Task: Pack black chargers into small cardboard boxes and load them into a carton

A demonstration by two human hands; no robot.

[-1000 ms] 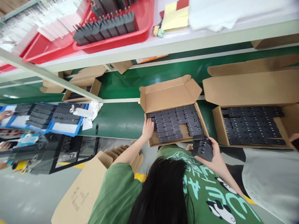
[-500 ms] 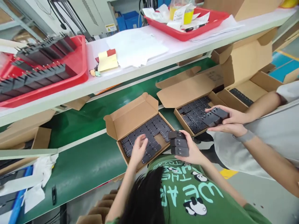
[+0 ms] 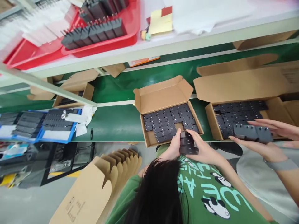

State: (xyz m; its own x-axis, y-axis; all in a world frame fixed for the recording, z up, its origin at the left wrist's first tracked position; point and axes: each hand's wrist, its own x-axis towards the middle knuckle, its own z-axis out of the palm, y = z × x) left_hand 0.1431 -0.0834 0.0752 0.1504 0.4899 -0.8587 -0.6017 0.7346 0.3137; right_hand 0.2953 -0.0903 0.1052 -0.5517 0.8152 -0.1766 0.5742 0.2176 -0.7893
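Close to my body I hold a small row of black power adapters (image 3: 187,143) with metal pins between both hands. My left hand (image 3: 173,146) presses on their left side, its thumb near the top. My right hand (image 3: 202,148) is closed around their right side. Just beyond my hands lies an open cardboard box (image 3: 161,93), its lid folded back. Rows of similar black adapters (image 3: 164,121) fill most of it, with gaps at the front left and near the middle where bare cardboard shows.
On the right, a co-worker's hands (image 3: 268,149) hold black adapters over another open box (image 3: 211,124). Blue trays (image 3: 72,130) of black parts stand left on the green bench (image 3: 116,124). A shelf above carries red trays (image 3: 133,28). Folded cartons (image 3: 91,183) stand below left.
My left hand has moved from over the box to the adapters in my right hand. The view has swung left. The co-worker still holds adapters.
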